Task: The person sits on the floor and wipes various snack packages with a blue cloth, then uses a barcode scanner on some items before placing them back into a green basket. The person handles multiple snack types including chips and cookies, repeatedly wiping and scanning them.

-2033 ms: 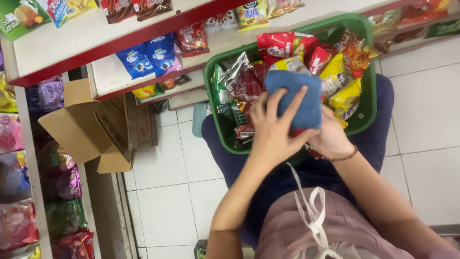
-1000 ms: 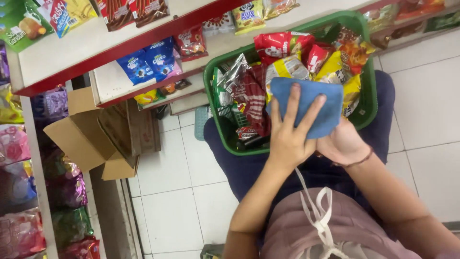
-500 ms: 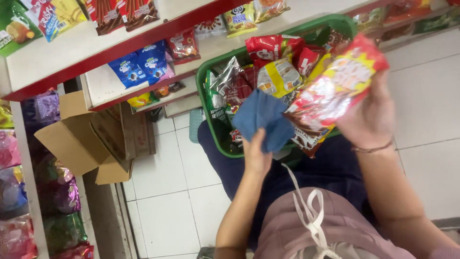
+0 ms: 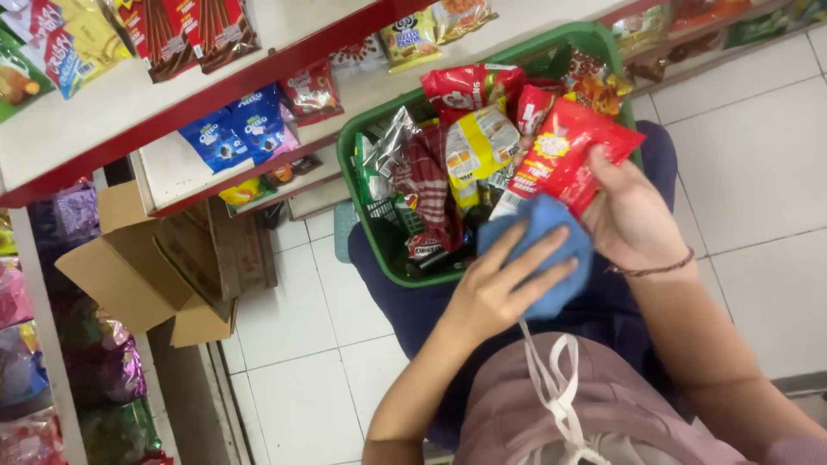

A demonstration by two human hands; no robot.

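Observation:
My right hand grips a red snack packet and holds it tilted over the near edge of a green basket that rests on my lap. My left hand presses a blue cloth against the lower end of that packet. The basket is full of several snack packets, among them a yellow one and a red one.
A red-edged shelf with blue biscuit packets and other snacks runs across the top left. An open cardboard box sits on the white tiled floor at left. Hanging snack bags line the left edge.
My right hand has lifted a red packet out of the basket and brought it down towards me. My left hand has moved the blue cloth from the basket top onto the packet.

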